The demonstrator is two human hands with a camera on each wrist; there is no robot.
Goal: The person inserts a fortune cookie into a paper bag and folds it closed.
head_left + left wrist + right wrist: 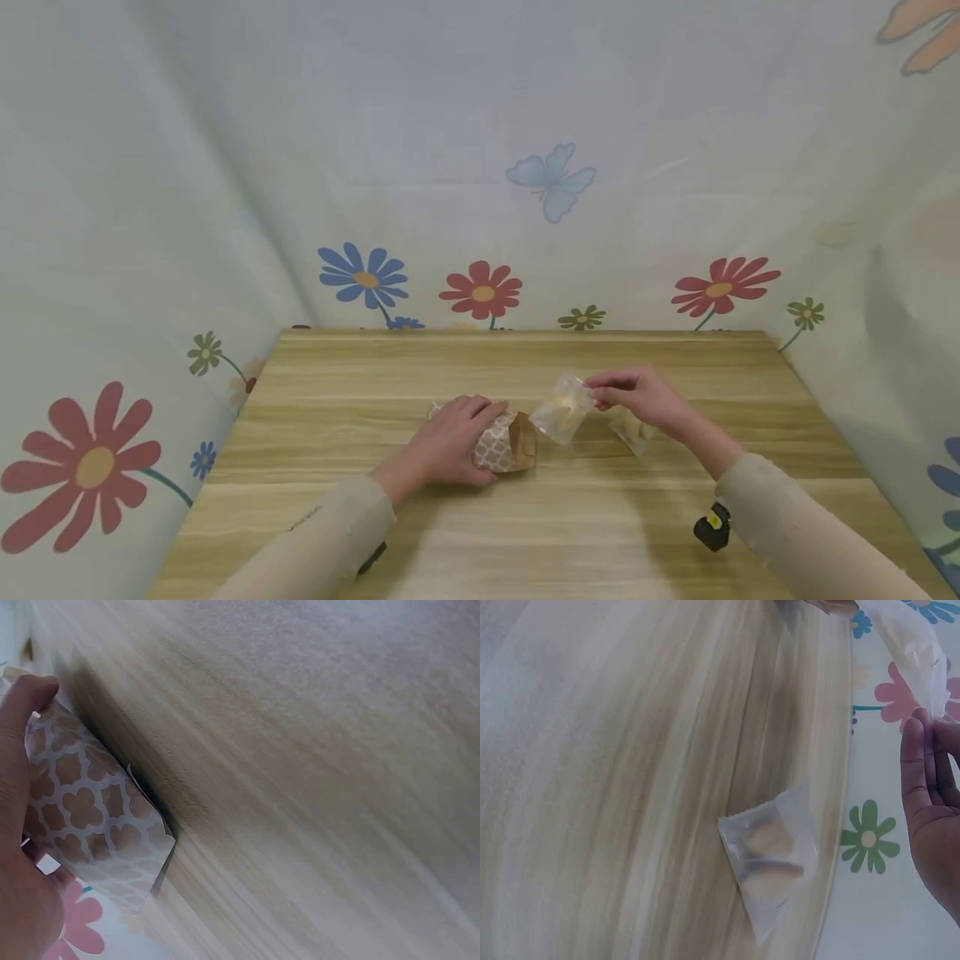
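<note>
A brown paper bag [504, 448] with a white lattice print lies on its side on the table, its open mouth facing right. My left hand [450, 442] grips it from above, thumb on the near side; the left wrist view shows the printed side of the bag [82, 806] close up. Between the fingertips of my right hand [641, 396] is the edge of a small clear packet [562, 410] with pale yellow pieces inside, held just right of the bag's mouth. A second, similar packet [772, 859] lies on the table below the right hand.
The wood-grain table [525, 533] meets a pale cloth backdrop [450, 167] printed with flowers and a butterfly along its back and sides. A black wrist-worn device [712, 527] with a yellow mark shows beside the right sleeve.
</note>
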